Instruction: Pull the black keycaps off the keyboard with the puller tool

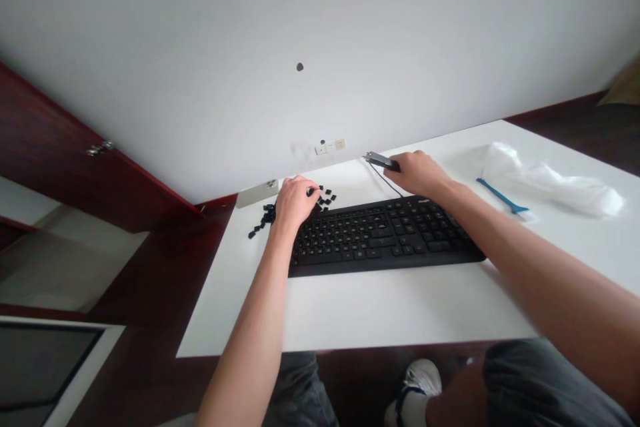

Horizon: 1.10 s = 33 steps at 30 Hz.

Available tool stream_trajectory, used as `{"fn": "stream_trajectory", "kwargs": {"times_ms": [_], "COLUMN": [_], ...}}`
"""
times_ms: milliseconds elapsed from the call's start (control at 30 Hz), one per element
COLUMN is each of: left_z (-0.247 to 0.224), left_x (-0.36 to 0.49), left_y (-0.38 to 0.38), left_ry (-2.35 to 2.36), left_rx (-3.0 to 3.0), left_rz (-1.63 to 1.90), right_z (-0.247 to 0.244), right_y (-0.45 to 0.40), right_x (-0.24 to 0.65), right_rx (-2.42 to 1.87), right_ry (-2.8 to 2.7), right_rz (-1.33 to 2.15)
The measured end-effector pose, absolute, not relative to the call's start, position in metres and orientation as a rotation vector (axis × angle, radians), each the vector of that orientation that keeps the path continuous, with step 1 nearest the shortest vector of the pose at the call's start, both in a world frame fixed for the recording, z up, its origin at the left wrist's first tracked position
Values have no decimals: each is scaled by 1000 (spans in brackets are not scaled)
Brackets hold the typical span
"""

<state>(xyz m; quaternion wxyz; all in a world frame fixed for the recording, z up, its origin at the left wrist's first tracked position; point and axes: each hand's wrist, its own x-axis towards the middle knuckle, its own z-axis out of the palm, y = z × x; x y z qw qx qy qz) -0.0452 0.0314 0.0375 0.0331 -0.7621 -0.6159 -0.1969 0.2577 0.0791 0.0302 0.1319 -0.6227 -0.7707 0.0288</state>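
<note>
Bare forearms (pixel 250 327) are stretched over the near edge of a white table (pixel 400 317), with a black keyboard (pixel 360 233) laid flat between them. By the right hand (pixel 417 173) a slim black-and-silver tool (pixel 384 161) is held, the grip clenched round its dark end, its metal end pointed left. The left hand (pixel 295 200) is curled at the keyboard's far left corner, among scattered small black pieces (pixel 269 215), apparently keycaps; whether one is pinched in its grip cannot be told.

The pieces are judged to be very light, stiff and smooth, easily flicked away, and best taken by two opposite sides. The keyboard is expected to be rigid and fairly light, best held by its rim, clear of the keys. The tool is probably hard and slick at the metal, and safest held by its dark part.

The keyboard's left end is partly covered by the left hand and forearm, and its right end is overlapped by the right forearm. Key markings are too small to be read. Behind the tool, the cable (pixel 385 179) is lost, and pieces may be hidden under the left hand
</note>
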Motion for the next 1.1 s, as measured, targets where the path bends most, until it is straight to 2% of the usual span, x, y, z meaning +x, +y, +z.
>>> {"fn": "stream_trajectory", "kwargs": {"times_ms": [333, 533, 633, 733, 1100], "left_z": [27, 38, 39, 35, 26], "left_x": [-51, -8, 15, 24, 37], "left_y": [33, 10, -4, -13, -24], "left_ry": [-2001, -1708, -1438, -1360, -1369], "left_rx": [-2277, -2577, -2971, -3162, -3173], "left_rz": [-536, -590, -437, -190, 60], "right_z": [32, 32, 30, 26, 19], "right_y": [75, 74, 75, 77, 83], "right_x": [255, 254, 255, 257, 259], "right_rx": [-1867, -1899, -1855, -1759, -1475], "right_ry": [-2241, -2186, -2216, -2259, -2087], "right_rz": [74, 94, 107, 119, 253]}}
